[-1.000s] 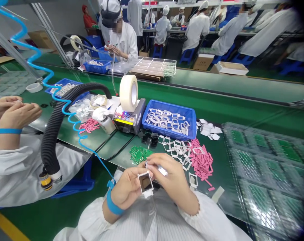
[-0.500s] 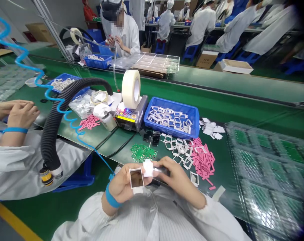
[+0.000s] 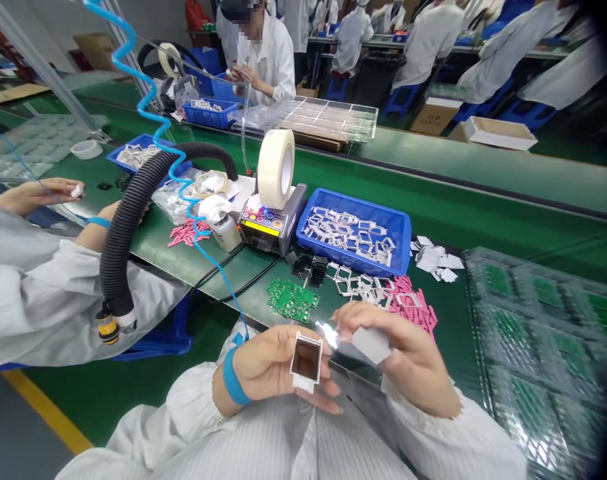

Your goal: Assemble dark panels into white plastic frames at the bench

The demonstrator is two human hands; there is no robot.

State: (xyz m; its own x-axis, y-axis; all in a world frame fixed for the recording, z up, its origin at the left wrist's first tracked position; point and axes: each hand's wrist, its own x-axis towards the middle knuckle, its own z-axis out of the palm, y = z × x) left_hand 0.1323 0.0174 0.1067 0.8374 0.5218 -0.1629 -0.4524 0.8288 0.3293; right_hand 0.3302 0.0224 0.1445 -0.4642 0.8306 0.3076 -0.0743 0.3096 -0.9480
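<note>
My left hand point(image 3: 271, 367) is closed on a small white square frame point(image 3: 306, 361) with a dark reflective middle, held close to my chest. My right hand point(image 3: 403, 353) sits just to its right, fingers pinched on a shiny tweezers-like tool point(image 3: 329, 335), and a white paper piece point(image 3: 371, 345) lies across its fingers. Both hands hover at the near edge of the green bench. Beyond them lie green circuit boards point(image 3: 291, 300), loose white frames point(image 3: 361, 287) and pink strips point(image 3: 413, 307).
A blue bin point(image 3: 356, 233) of white frames sits behind, beside a tape dispenser point(image 3: 271, 217) carrying a large white tape roll. Clear trays with green boards point(image 3: 538, 333) fill the right. A black ribbed hose point(image 3: 128, 220) and a co-worker's sleeve point(image 3: 43, 293) are on the left.
The view shifted right and down. My right hand pulled away from the frame to the right with the white piece, and the left hand turned the frame toward the right.
</note>
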